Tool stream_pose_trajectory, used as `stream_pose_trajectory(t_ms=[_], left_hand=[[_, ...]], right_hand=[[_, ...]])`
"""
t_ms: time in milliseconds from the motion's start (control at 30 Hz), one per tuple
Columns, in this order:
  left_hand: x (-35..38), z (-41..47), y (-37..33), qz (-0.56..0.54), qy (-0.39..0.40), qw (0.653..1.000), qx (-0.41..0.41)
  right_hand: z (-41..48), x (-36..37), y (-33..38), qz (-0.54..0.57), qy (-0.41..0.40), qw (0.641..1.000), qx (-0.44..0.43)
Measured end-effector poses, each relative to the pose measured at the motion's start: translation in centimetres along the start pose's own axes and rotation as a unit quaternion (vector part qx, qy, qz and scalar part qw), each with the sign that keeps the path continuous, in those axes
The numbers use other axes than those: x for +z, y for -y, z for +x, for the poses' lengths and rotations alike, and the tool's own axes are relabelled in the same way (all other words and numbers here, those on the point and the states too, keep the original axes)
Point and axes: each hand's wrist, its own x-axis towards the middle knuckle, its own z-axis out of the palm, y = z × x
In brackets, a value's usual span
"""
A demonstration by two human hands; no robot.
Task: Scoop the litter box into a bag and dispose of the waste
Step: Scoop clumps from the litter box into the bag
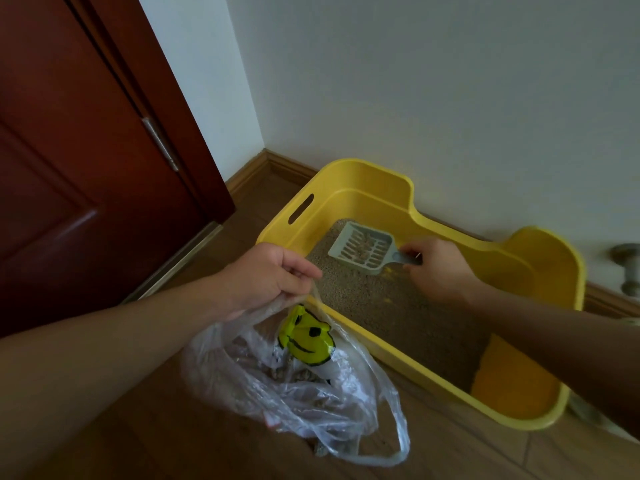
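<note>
A yellow litter box (367, 178) stands on the wood floor against the wall, with grey-brown litter (391, 306) covering most of its bottom. My right hand (440, 268) grips the handle of a grey slotted scoop (360, 249), held above the litter at the box's far left end; a few clumps lie in the scoop. My left hand (266, 275) pinches the top of a clear plastic bag (294, 382) with a yellow smiley print, just outside the box's near-left rim. Clumps of waste show through the bag, which rests on the floor.
A dark red door (79, 161) with a metal hinge stands at the left. White walls (433, 81) with a wooden baseboard meet in the corner behind the box. A grey metal object (628, 268) sits by the wall at the far right.
</note>
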Motion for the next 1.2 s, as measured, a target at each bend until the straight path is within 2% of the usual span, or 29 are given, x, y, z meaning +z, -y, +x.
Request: stream_pose_trajectory(t_ms=[367, 867, 1200], left_hand=[[-0.8, -3.5, 0.3, 0.076, -0.023, 0.997, 0.015], [-1.6, -6.7, 0.7, 0.120, -0.059, 0.991, 0.023], [-2.2, -7.2, 1.8, 0.101, -0.070, 0.992, 0.013]], right_hand=[[-4.4, -3.3, 0.5, -0.025, 0.019, 1.000, -0.004], [-10.6, -6.0, 3.3, 0.007, 0.024, 0.996, -0.086], [-13.7, -4.7, 5.7, 0.013, 0.089, 0.981, -0.172]])
